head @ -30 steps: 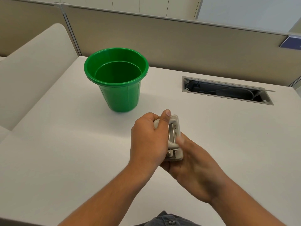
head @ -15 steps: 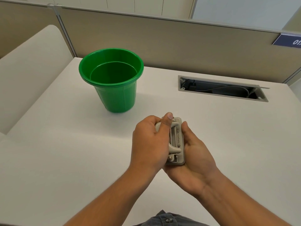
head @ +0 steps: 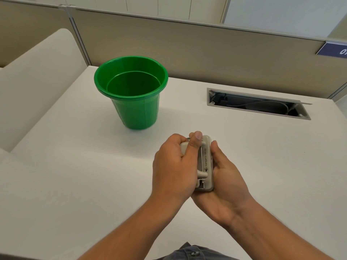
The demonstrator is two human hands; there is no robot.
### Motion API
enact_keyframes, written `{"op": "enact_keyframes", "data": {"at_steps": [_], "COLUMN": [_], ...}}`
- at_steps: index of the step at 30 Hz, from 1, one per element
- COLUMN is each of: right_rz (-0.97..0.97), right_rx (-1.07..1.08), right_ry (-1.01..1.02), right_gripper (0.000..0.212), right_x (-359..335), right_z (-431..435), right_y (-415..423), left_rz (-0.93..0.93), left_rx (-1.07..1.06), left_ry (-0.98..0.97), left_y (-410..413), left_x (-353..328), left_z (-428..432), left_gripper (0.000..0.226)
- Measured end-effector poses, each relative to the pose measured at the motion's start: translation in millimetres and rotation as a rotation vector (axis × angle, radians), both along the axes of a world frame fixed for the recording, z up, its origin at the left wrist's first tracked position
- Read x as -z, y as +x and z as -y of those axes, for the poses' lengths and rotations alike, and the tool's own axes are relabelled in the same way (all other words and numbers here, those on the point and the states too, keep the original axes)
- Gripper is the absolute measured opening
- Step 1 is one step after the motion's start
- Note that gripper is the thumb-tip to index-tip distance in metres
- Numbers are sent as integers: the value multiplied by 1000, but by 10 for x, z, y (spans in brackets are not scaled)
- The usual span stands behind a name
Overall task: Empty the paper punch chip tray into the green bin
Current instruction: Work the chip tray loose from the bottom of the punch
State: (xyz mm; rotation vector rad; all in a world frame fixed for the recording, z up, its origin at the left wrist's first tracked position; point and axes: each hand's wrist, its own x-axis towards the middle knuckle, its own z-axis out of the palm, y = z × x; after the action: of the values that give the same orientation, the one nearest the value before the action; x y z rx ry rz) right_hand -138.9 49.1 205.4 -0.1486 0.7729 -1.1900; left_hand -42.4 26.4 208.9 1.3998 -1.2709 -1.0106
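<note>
A beige paper punch (head: 205, 162) is held in front of me above the white desk, its long side pointing away from me. My left hand (head: 173, 166) wraps its handle from the left, thumb laid along the top. My right hand (head: 223, 184) cups its base from the right and below, palm up. The chip tray under the punch is hidden by my hands. The green bin (head: 131, 109) stands upright on the desk, up and to the left of the punch, and looks empty inside.
The white desk (head: 75, 175) is bounded by a beige partition (head: 206, 53) at the back. An open cable slot (head: 257, 103) with wires sits in the desk at the right rear. A curved white panel (head: 33, 87) rises at the left.
My right hand has rolled more palm-up under the punch, its fingers coming up along the right side. The punch stays in both hands, and the bin has not moved on the desk.
</note>
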Motion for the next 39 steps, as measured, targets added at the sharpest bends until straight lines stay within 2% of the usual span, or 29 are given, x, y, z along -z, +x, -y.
{"op": "enact_keyframes", "data": {"at_steps": [6, 11, 25, 28, 31, 36, 39], "right_rz": [8, 8, -112, -217, -365, -217, -235], "right_rx": [20, 21, -31, -53, -90, -255, -430], "right_ry": [28, 44, -14, -61, -102, -240, -378], "right_gripper": [45, 44, 54, 55, 55, 42, 55], "right_x": [-29, -14, 117, 132, 124, 33, -11], "right_z": [9, 21, 81, 84, 69, 46, 53], "right_y": [19, 20, -5, -17, -47, -196, -286], "left_rz": [-146, -188, -181, -154, -100, -86, -84], "left_rx": [11, 9, -18, -25, -39, -61, -55], "left_ry": [35, 58, 118, 103, 70, 61, 76], "left_y": [-11, -1, -19, -21, -24, 20, 43], "left_x": [6, 35, 9, 18, 26, 21, 29], "left_z": [19, 26, 68, 70, 58, 126, 143], "left_gripper": [43, 44, 50, 49, 46, 44, 43]}}
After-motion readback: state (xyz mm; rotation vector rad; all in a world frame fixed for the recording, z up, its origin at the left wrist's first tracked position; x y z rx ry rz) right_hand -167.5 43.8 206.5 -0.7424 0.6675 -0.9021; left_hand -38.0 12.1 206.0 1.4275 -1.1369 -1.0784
